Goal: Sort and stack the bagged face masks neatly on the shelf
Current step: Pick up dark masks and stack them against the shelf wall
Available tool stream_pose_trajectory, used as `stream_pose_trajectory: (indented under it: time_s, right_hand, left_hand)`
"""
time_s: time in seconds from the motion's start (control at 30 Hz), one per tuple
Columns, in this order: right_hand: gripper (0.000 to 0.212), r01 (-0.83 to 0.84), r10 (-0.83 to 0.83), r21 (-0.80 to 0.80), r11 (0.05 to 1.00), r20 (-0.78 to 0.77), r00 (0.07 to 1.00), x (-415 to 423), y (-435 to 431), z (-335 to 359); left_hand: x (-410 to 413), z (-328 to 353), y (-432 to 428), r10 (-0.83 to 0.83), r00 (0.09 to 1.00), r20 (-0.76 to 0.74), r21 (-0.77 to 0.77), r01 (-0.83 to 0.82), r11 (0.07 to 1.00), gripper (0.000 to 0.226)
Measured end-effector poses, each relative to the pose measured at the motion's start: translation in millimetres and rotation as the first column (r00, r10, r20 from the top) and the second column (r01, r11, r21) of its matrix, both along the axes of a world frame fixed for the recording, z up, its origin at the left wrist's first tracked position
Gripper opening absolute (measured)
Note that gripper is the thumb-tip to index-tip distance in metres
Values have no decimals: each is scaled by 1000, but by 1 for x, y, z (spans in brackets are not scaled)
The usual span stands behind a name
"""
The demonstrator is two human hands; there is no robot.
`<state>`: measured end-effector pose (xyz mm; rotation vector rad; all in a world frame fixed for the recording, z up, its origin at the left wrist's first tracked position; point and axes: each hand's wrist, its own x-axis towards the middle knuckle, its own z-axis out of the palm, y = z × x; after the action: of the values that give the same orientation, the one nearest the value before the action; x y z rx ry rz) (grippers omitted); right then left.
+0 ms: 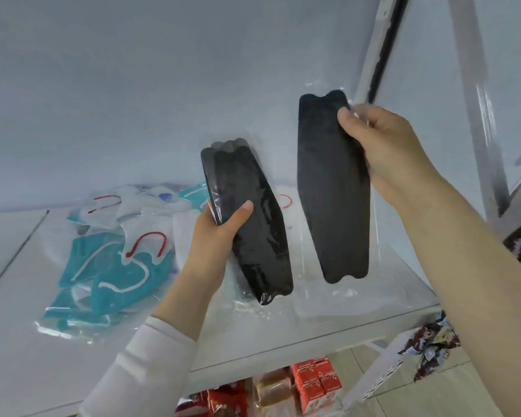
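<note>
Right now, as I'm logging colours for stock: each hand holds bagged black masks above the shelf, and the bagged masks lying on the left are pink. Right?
One slip: the head view shows the teal masks lying on the left, not pink ones. The rest holds: the left hand holds a stack of black masks and the right hand a single black mask, both bagged, above the shelf.

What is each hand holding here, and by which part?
Left hand grips a stack of bagged black masks at mid-length, thumb in front. Right hand pinches a single bagged black mask near its top.
</note>
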<state>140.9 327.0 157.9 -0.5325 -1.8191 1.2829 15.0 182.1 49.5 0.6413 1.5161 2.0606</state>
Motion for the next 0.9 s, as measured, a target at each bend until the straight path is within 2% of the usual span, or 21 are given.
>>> stream_pose_trajectory:
  time_s: [0.1,0.17,0.2,0.27,0.3,0.43,0.5,0.57,0.63,0.67,0.73,0.9]
  right_hand:
    - [28,-50,52,-36,998,63,997,-27,-23,-23]
    - [20,-63,64,-23,998,74,995,-43,-38,-40]
    - [11,-71,71,-4,997,72,995,-50,-48,-46]
    - [6,-98,96,33,995,46,994,-63,-67,-56]
    - [13,-119,119,27,992,25,993,-69,-78,-58]
    - [34,-307,308,-73,949,6,951,-92,-118,-61]
    - [45,-473,482,-106,875,84,872,-102,-129,-69]
    - [63,-647,659,-131,752,192,727,-106,-144,-81]
    - [67,-731,727,-115,672,292,622,-113,-164,-95]
    - [63,-740,728,-98,665,301,615,-118,-176,-102]
    - [51,-712,703,-75,698,258,663,-131,-199,-113]
    - [47,-682,690,-120,722,195,697,-163,-255,-126]
  left_hand:
    - [6,5,-16,-9,1000,-23,37,10,999,34]
    - [10,4,-28,11,999,-42,43,-9,999,49]
    - [11,3,-35,24,998,-52,32,-22,999,48]
    - [12,0,-48,65,993,-95,16,-64,998,26]
    - [12,-3,-56,94,987,-128,18,-93,996,20]
    - [3,-3,-99,264,946,-188,12,-266,964,30]
    - [-9,0,-124,385,903,-188,59,-381,923,39]
    - [-23,5,-150,484,857,-176,122,-468,875,35]
    - [-36,10,-171,522,831,-193,143,-503,853,34]
    - [-42,11,-180,520,826,-217,143,-500,854,37]
    - [-52,10,-197,493,827,-268,133,-476,870,41]
    - [-77,9,-232,487,825,-287,149,-464,873,28]
